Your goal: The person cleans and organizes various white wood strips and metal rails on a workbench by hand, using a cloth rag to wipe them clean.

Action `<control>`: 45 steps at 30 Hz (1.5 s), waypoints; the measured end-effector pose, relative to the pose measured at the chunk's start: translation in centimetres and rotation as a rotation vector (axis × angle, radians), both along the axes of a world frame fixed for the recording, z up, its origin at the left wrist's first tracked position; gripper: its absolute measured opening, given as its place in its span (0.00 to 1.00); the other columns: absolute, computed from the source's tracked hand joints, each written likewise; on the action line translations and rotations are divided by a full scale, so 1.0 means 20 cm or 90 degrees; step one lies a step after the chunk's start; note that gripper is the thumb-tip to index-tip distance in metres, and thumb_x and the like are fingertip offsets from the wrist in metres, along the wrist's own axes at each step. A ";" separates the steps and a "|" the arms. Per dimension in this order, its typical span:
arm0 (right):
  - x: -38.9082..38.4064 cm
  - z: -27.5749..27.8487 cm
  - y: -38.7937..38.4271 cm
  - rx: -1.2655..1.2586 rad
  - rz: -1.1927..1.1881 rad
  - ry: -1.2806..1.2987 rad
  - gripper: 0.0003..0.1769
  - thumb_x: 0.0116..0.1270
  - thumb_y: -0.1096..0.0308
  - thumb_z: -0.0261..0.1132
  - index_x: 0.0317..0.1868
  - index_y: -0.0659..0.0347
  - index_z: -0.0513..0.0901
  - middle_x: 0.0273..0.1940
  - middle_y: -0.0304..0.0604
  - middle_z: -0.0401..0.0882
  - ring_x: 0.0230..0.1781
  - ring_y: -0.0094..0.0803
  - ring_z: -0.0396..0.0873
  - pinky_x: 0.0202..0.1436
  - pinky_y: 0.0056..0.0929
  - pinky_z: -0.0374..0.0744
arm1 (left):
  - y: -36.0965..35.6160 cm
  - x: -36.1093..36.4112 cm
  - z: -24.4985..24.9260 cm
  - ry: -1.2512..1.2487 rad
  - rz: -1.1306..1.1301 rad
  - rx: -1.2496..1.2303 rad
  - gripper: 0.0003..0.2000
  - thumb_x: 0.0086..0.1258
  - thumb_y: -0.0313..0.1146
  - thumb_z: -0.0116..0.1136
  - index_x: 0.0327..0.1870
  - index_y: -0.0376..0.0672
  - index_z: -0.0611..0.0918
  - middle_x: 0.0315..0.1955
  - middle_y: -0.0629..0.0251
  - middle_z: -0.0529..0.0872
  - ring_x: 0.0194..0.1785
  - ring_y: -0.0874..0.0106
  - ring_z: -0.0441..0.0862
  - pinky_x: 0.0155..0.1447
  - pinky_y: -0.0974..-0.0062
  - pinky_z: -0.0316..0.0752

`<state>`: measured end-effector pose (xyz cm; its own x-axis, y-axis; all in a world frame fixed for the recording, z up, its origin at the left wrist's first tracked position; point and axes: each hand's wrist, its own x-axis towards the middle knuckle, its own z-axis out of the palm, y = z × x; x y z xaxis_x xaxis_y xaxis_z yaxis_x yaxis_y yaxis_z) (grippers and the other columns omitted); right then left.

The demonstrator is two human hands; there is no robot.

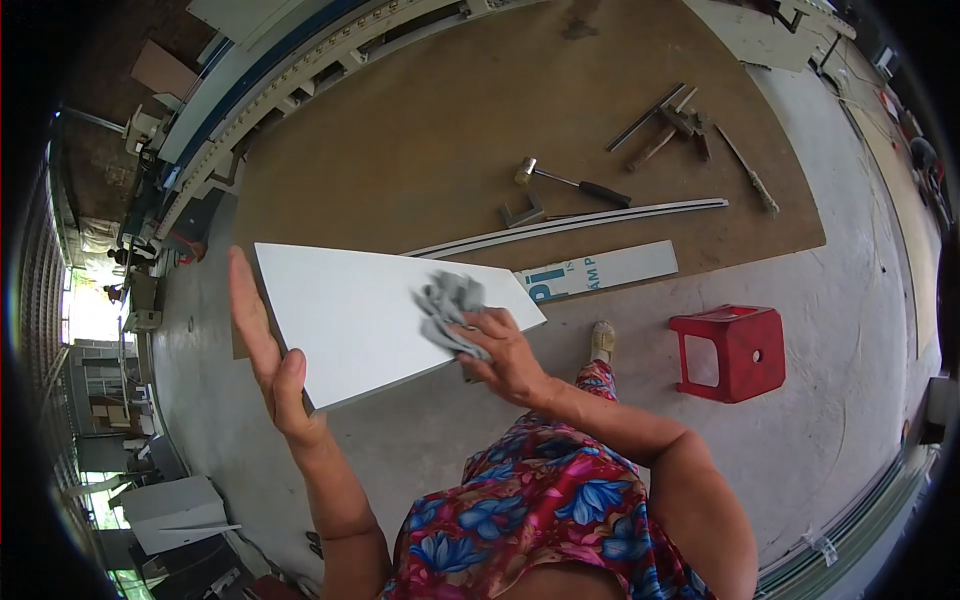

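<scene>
While under right fingers (500,326) — grey cloth (448,300)

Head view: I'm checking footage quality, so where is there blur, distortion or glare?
Head view, centre: the grey cloth is smeared, likely by motion, while the red stool looks crisper; head view, borders: wide-angle distortion bows the brown surface, and the corners go black; head view, left: the bright opening is washed out white.

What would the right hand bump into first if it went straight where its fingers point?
Past the grey cloth it holds, the right hand would probably meet the white board first. The cloth is blurry, so I can't be sure whether it's touching the board.
</scene>
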<state>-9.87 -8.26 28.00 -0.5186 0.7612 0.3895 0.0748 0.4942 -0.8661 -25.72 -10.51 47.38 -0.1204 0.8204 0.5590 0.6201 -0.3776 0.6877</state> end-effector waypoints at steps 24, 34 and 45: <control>-0.47 -0.62 0.47 -0.333 -0.073 0.121 0.22 0.70 0.55 0.49 0.57 0.59 0.71 0.55 0.55 0.71 0.53 0.48 0.72 0.55 0.33 0.70 | 0.03 -0.07 -0.01 -0.144 -0.041 0.005 0.41 0.52 0.42 0.41 0.69 0.34 0.46 0.70 0.49 0.45 0.73 0.60 0.43 0.72 0.64 0.38; -0.11 -1.16 0.18 -0.545 -0.193 -0.204 0.22 0.67 0.55 0.50 0.52 0.62 0.75 0.44 0.61 0.76 0.47 0.55 0.74 0.49 0.42 0.72 | 0.06 -0.06 0.00 -0.131 -0.037 -0.006 0.40 0.52 0.43 0.41 0.68 0.32 0.50 0.69 0.50 0.48 0.72 0.60 0.46 0.72 0.64 0.42; -0.37 -1.09 0.53 -0.474 -0.187 -0.047 0.22 0.67 0.52 0.50 0.58 0.51 0.72 0.51 0.58 0.74 0.52 0.53 0.72 0.54 0.40 0.71 | 0.05 -0.04 0.00 -0.086 0.015 -0.017 0.39 0.52 0.44 0.41 0.67 0.31 0.54 0.68 0.49 0.50 0.71 0.59 0.51 0.71 0.62 0.47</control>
<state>-17.28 2.39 6.18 -0.2615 0.9168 -0.3018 0.1824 -0.2601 -0.9482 -26.62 -9.53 47.38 -0.2129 0.8308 0.5143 0.5299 -0.3440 0.7751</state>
